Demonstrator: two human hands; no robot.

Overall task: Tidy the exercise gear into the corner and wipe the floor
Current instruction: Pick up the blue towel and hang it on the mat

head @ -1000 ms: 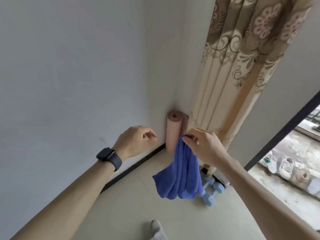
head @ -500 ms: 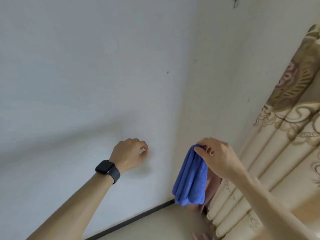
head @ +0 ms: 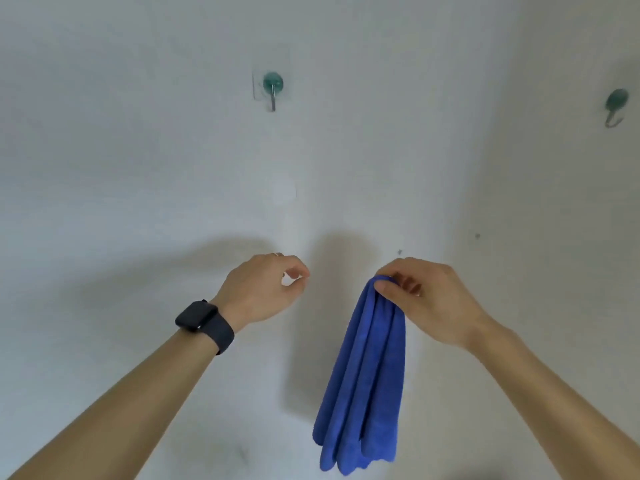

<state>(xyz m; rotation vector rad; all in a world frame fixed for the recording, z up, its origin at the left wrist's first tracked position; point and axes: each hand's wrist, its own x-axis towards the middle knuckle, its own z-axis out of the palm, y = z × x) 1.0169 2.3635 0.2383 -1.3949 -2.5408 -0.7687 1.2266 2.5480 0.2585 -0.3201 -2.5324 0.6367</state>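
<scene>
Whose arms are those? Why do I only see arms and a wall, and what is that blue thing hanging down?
There is no machine here, just a person. A small camera sits on the person's head, so you see what they see: their own two arms reaching out towards a white wall. The right hand pinches the top of a blue cloth, which hangs down in long folds. The left hand, with a black watch on its wrist, has its fingers curled and holds nothing that I can see. Higher up on the wall is a green hook above the left hand, and a second green hook far to the right. No floor or table shows in this picture.
</scene>
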